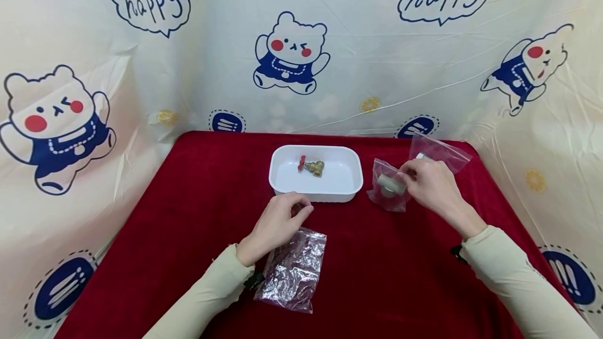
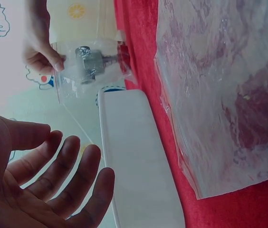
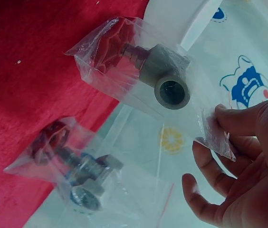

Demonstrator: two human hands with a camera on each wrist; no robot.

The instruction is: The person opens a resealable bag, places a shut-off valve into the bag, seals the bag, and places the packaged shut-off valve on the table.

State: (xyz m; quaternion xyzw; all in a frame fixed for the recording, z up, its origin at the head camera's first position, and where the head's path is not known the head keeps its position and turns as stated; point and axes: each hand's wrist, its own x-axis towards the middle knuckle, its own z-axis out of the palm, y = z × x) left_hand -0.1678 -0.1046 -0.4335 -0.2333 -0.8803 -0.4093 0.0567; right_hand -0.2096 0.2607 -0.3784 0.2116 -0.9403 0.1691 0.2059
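Note:
My right hand pinches the edge of a clear zip bag between thumb and forefinger. Inside that bag is a valve with a grey-green body and a red handwheel. A second bagged valve, with a dark red wheel, is beside it in the right wrist view. My left hand, fingers loosely curled around nothing, hovers near the front of a white tray. In the tray lies a brass valve with a red handle. A flat clear zip bag lies below my left hand.
A red cloth covers the table. Pale printed curtains with cartoon bears hang behind it and along both sides. The second bag is at the table's back right, partly behind my right hand.

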